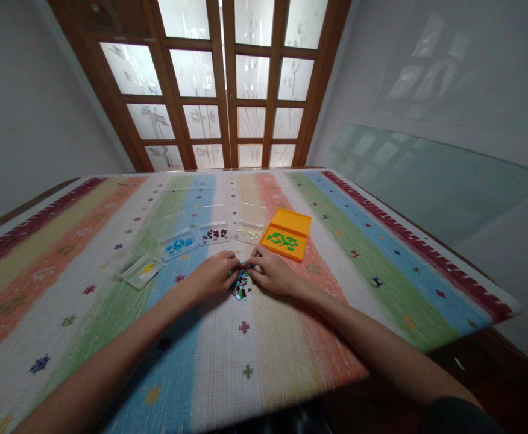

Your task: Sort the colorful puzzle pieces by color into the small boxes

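Note:
A small heap of mixed coloured pieces (241, 289) lies on the striped tablecloth (264, 361) in front of me. My left hand (216, 272) rests at the heap's left edge, fingers curled and pinched. My right hand (270, 271) meets it from the right, its fingers also pinched over the top of the heap. What the fingertips grip is too small to name. Behind the hands an orange tray (286, 234) holds green pieces. To its left stand clear trays with pale yellow pieces (248, 232), dark red pieces (213, 233), blue pieces (178, 245) and yellow pieces (143, 270).
The table's right edge runs diagonally past my right forearm, with dark floor below it. Wooden doors with frosted glass panes (241, 84) stand behind the table. A glass panel (427, 181) leans on the right wall.

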{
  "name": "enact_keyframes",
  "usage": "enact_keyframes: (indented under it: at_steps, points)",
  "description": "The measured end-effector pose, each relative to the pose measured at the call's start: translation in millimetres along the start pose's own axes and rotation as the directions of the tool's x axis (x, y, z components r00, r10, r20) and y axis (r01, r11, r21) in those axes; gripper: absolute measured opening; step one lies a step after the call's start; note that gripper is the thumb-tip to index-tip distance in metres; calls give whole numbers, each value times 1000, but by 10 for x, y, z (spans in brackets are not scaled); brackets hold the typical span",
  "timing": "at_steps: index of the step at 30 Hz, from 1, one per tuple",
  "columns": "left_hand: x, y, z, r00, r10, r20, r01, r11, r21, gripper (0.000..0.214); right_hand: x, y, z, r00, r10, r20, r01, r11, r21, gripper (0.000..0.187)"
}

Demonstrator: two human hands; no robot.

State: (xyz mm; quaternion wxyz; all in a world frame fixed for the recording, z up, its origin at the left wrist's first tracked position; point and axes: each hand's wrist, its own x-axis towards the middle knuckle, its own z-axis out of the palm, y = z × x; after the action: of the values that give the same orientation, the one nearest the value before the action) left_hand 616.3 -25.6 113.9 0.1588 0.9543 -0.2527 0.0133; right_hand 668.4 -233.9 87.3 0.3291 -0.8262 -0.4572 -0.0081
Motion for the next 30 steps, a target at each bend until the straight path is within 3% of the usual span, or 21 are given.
enact_keyframes:
  at_steps: [9, 30]
  points:
    - [7, -18, -1, 1000, -23, -20, 19, 988, -155, 18, 18, -27, -20, 1000, 17, 11, -18, 999, 43, 18]
    - [10, 86, -1, 992, -112, -55, 100, 979, -178, 16, 2, -59, -88, 999, -11, 46, 9, 999, 36, 11]
